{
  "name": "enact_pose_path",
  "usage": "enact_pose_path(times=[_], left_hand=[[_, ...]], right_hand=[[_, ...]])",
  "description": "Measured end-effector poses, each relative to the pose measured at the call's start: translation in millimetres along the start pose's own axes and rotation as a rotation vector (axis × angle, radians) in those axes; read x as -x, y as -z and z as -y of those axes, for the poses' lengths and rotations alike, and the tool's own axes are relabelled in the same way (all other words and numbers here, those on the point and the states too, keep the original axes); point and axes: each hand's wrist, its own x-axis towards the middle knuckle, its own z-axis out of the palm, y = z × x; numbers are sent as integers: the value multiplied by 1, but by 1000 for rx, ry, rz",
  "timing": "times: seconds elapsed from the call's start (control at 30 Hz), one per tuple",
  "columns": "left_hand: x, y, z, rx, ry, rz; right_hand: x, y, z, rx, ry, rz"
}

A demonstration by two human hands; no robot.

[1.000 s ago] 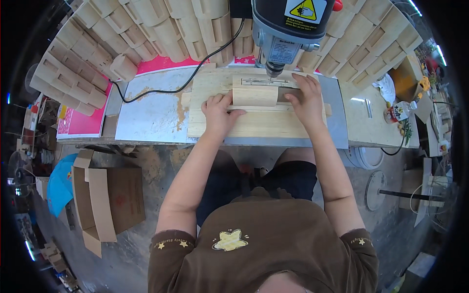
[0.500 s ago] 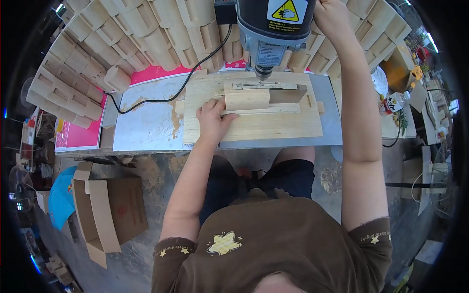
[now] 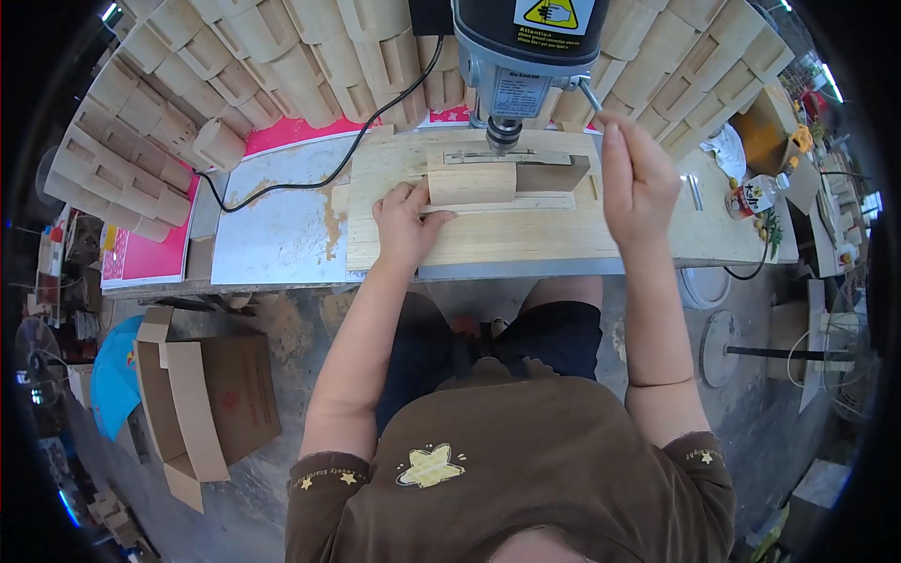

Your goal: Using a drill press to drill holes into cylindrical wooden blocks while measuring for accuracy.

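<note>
A pale wooden block with a rounded top (image 3: pixel 472 185) lies on a flat wooden board (image 3: pixel 507 242), against a dark grey-brown piece (image 3: pixel 554 174) on its right. My left hand (image 3: pixel 405 225) holds the block's left end, thumb along the near side. Above stands a drill press (image 3: pixel 527 42); its chuck (image 3: pixel 503 137) is right over the block's far edge, and I cannot make out how deep the bit sits. My right hand (image 3: pixel 643 183) is closed round the end of the press's metal feed lever (image 3: pixel 588 94), right of the machine.
Stacked pale wooden cylinders with slots (image 3: pixel 361 56) line the table's back. A black cable (image 3: pixel 319 191) crosses the white tabletop (image 3: pixel 267 239). Right lie a bottle (image 3: pixel 755 197) and a short metal rod (image 3: pixel 694 192). An open cardboard box (image 3: pixel 230 399) stands on the floor at left.
My right hand has come down and nearer to me, swinging the feed lever with it. My left hand stays at the block's left end. The whole view has shifted slightly.
</note>
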Motion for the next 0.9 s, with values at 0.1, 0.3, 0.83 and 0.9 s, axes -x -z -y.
enact_pose_path(times=[0.1, 0.3, 0.83, 0.9], left_hand=[[0, -2, 1, -9, -13, -24], [-1, 0, -3, 9, 18, 15], [-4, -29, -29, 32, 39, 32], [-5, -28, -28, 46, 36, 30]], right_hand=[[24, -14, -19, -39, 21, -18], [48, -48, -54, -112, 84, -81], [-145, -36, -39, 239, 25, -27], [-149, -37, -49, 258, 9, -8]])
